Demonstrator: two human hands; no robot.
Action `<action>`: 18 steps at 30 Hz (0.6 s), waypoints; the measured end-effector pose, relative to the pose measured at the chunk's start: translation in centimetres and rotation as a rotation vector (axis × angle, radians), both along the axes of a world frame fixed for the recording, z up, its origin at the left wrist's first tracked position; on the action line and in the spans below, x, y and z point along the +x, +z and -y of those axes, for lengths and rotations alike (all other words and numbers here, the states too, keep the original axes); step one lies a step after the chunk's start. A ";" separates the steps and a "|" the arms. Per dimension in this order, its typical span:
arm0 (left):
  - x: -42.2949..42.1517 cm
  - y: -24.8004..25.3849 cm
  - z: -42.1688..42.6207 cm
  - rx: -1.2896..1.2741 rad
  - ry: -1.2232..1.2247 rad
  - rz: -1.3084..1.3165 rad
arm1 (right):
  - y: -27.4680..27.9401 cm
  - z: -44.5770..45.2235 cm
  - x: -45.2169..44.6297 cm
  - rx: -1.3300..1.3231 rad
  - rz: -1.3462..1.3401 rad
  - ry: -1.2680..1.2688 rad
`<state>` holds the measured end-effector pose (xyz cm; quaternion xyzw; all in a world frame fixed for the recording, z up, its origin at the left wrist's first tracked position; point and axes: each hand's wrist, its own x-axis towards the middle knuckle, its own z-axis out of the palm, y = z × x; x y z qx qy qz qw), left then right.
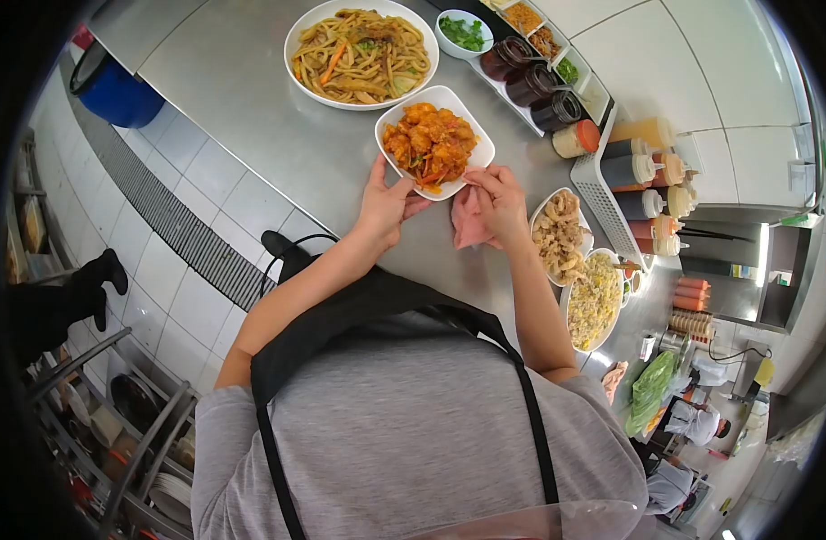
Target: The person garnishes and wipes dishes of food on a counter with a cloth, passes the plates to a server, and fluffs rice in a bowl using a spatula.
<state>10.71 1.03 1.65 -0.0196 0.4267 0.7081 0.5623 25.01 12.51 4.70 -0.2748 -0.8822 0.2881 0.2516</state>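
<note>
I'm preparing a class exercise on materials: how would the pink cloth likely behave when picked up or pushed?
The pink cloth would probably flop and crumple rather than slide stiffly, since it bunches in soft folds at the right hand. It is likely light, as it looks thin.

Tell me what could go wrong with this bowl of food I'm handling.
The orange food reaches the near rim of the white bowl, so tilting might spill it. The pink cloth in your right hand could drag into the food. The noodle plate sits right beside the bowl, so pushing forward might knock them together.
</note>
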 end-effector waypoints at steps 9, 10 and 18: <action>0.0 0.0 0.1 0.034 -0.014 -0.014 | -0.1 -0.3 -0.3 -0.080 0.212 -0.028; 0.0 -0.1 0.1 0.035 -0.030 -0.010 | 0.1 -0.4 -0.2 -0.248 0.141 -0.014; -0.4 -0.3 0.2 0.069 -0.063 0.021 | 3.8 1.2 2.3 -0.514 -0.086 -0.137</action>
